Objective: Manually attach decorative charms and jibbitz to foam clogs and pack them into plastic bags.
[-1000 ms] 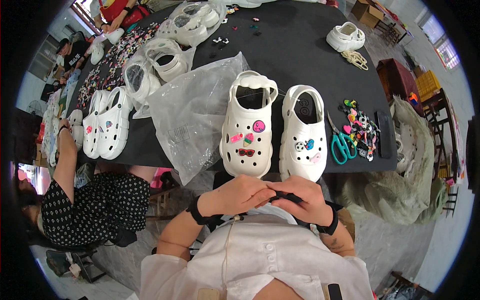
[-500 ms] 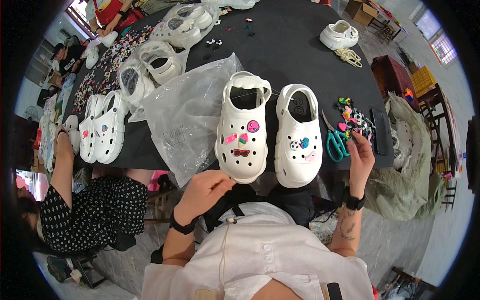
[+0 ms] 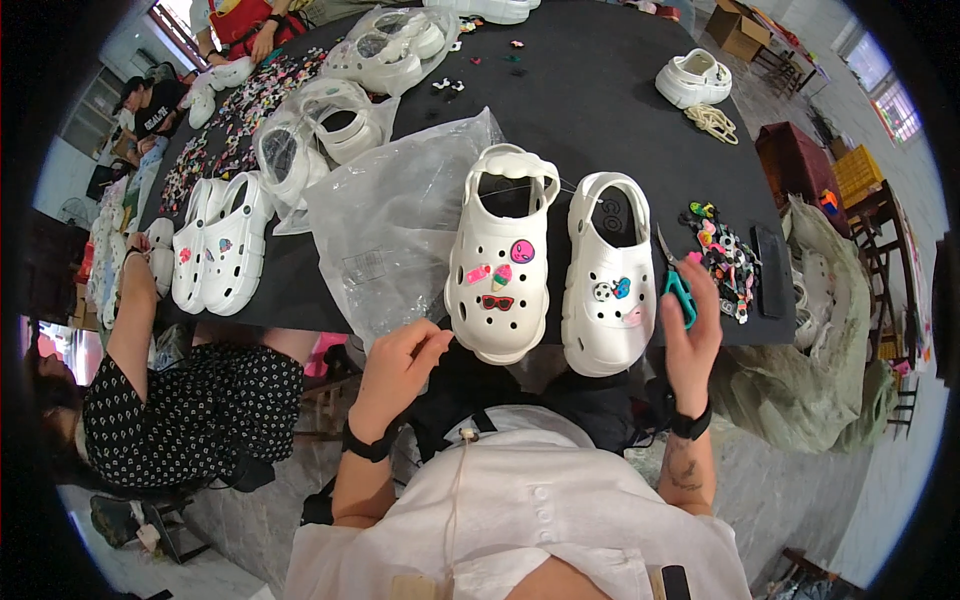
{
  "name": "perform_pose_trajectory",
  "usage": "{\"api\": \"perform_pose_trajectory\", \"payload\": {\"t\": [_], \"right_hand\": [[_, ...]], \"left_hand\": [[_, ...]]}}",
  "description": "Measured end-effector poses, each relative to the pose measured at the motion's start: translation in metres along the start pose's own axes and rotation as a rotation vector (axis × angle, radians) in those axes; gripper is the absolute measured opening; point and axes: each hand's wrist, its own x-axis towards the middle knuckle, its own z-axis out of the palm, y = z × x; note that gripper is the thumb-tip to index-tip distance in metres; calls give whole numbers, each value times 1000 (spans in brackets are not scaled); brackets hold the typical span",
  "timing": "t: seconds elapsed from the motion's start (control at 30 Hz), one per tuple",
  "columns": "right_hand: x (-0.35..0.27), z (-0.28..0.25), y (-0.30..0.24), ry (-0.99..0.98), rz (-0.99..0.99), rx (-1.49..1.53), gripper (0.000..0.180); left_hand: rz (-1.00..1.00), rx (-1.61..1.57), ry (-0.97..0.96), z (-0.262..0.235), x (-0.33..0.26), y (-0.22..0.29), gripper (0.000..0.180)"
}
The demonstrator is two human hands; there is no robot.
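Two white clogs lie side by side at the table's near edge, toes toward me. The left clog (image 3: 497, 325) carries a pink round face, a pink candy, a watermelon-like charm and red sunglasses. On the right clog (image 3: 608, 335) are a soccer ball, a blue charm and a pale pink one. My left hand (image 3: 396, 376) is closed, thumb against the fingers, just left of the left clog's toe; anything inside is hidden. My right hand (image 3: 693, 335) is open beside the right clog, fingers extended and partly covering teal-handled scissors (image 3: 679, 297).
Right of the scissors lie a pile of small charms (image 3: 727, 262) and a dark phone-like slab (image 3: 771, 270). A clear plastic bag (image 3: 375, 240) lies left of the clogs. Bagged clogs (image 3: 345, 120) and another decorated pair (image 3: 235, 250) stand farther left. A person (image 3: 190, 410) sits at left.
My right hand has moved left from the charms to beside the right clog, over the scissors. My left hand has drawn slightly left from the left clog's toe. The view has shifted slightly.
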Motion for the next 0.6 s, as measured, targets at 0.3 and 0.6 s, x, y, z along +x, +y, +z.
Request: {"api": "perform_pose_trajectory", "payload": {"t": [0.3,0.6], "right_hand": [[-25,32,-55,-294,-344,-61,32],[-29,49,-54,-437,-436,-242,24]], "left_hand": [[-4,-32,23,18,13,11,18],[52,21,-25,29,10,10,16]]}}
